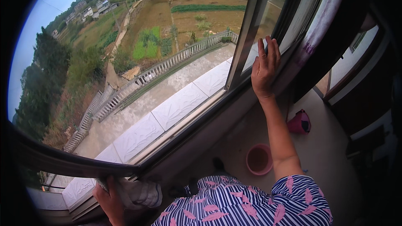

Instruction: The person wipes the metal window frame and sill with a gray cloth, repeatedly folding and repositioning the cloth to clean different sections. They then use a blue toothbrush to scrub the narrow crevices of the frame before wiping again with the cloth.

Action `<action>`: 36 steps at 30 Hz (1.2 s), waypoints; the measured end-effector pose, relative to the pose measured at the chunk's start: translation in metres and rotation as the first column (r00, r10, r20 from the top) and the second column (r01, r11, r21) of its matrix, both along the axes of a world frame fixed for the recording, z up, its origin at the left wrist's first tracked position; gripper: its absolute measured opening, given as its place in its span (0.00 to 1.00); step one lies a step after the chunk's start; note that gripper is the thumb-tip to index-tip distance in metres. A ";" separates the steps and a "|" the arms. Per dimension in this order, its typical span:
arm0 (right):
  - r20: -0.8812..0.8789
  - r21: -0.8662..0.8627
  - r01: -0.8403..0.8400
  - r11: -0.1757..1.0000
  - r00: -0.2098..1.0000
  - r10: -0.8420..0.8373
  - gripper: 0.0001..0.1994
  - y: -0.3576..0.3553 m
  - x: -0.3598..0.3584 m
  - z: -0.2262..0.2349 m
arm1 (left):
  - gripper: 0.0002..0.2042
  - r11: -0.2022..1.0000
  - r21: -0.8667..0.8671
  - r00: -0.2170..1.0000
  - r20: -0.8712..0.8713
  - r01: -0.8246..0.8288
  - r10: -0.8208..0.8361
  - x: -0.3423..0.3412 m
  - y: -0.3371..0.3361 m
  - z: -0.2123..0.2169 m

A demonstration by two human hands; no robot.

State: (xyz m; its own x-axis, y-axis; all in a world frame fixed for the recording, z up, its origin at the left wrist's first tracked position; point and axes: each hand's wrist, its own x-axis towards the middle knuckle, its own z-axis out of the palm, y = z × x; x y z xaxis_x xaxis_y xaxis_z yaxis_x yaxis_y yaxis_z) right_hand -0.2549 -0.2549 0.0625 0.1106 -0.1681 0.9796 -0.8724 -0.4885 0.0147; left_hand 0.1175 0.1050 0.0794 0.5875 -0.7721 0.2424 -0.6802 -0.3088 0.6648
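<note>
At the lower left my left hand (pixel 109 203) is closed on a pale checked cloth (pixel 140 193), beside the dark window frame (pixel 83 165). The cloth hangs bunched to the right of the fingers. My right arm stretches up and forward. With its fingers extended, my right hand (pixel 266 69) rests against the inner side of the sliding window sash (pixel 245 33), holding nothing. Its palm is partly hidden from view. Between the two hands the window is open, with the window track (pixel 180 132) running along its lower edge.
Below me on the floor stand a pink basin (pixel 259 159) with brownish water and a dark pink bucket (pixel 299 122). A whitish curtain (pixel 320 21) hangs right of the sash. Outside lie a white tiled ledge (pixel 180 105), a terrace with a balustrade (pixel 167 65), and fields.
</note>
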 end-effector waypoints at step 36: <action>0.491 0.606 -0.776 0.175 0.538 0.685 0.20 0.079 0.111 0.006 | 0.25 0.650 -0.439 0.234 -0.688 0.620 -0.687 -0.048 -0.001 -0.025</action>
